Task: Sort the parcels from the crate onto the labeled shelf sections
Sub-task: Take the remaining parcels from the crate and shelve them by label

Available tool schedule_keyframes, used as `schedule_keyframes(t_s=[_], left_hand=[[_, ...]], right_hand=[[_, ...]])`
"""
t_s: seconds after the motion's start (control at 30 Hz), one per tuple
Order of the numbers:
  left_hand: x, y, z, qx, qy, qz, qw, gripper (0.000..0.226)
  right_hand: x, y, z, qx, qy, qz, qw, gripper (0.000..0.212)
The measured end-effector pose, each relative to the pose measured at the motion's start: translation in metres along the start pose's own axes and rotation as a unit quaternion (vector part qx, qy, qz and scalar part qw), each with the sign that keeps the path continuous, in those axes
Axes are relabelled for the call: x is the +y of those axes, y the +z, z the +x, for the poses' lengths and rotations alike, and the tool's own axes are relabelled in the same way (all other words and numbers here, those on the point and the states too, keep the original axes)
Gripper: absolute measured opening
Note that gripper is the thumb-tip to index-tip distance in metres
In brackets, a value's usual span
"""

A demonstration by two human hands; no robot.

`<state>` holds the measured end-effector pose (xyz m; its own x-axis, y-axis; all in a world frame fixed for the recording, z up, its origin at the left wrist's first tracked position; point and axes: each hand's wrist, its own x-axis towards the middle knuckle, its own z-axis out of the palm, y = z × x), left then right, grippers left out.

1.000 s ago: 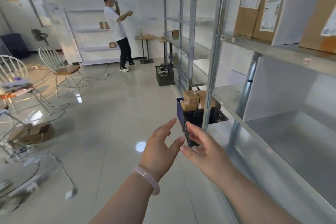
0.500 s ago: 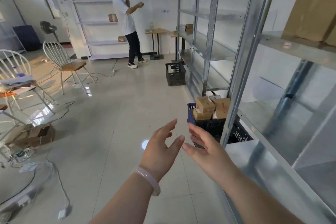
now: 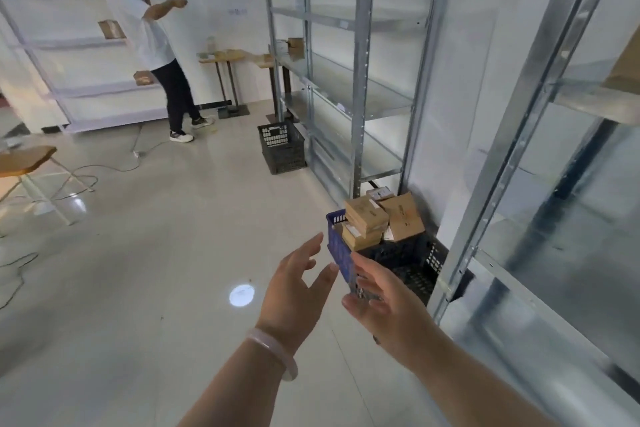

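On the floor beside the shelf upright (image 3: pixel 502 163), the crate (image 3: pixel 337 250) holds stacked parcels (image 3: pixel 367 218), and the left hand (image 3: pixel 294 295) and right hand (image 3: pixel 391 308) hover near it, empty, fingers loosely spread, so the top parcel is probably best taken squarely from both sides.

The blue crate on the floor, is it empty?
No, the blue crate holds several brown cardboard parcels piled above its rim.

- One head-worn, wide-angle view, looking forward and down across the glossy pale tiled floor (image 3: pixel 138 288).
- Tall grey metal shelving (image 3: pixel 360 80) runs along the right edge — close by; the left hand (image 3: pixel 294 291) and right hand (image 3: pixel 388 305) sit nearest, low centre.
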<state>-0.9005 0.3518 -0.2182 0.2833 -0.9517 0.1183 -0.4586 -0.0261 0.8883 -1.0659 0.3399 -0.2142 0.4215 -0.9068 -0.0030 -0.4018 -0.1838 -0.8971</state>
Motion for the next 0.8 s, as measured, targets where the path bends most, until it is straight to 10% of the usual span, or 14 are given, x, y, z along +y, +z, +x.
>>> schedule_keyframes(t_s=[0.8], left_hand=[[-0.027,0.060,0.396,-0.061,0.026,0.022,0.998,0.049]], right_hand=[[0.044,-0.086,0.380,0.055,0.014,0.022,0.998,0.065]])
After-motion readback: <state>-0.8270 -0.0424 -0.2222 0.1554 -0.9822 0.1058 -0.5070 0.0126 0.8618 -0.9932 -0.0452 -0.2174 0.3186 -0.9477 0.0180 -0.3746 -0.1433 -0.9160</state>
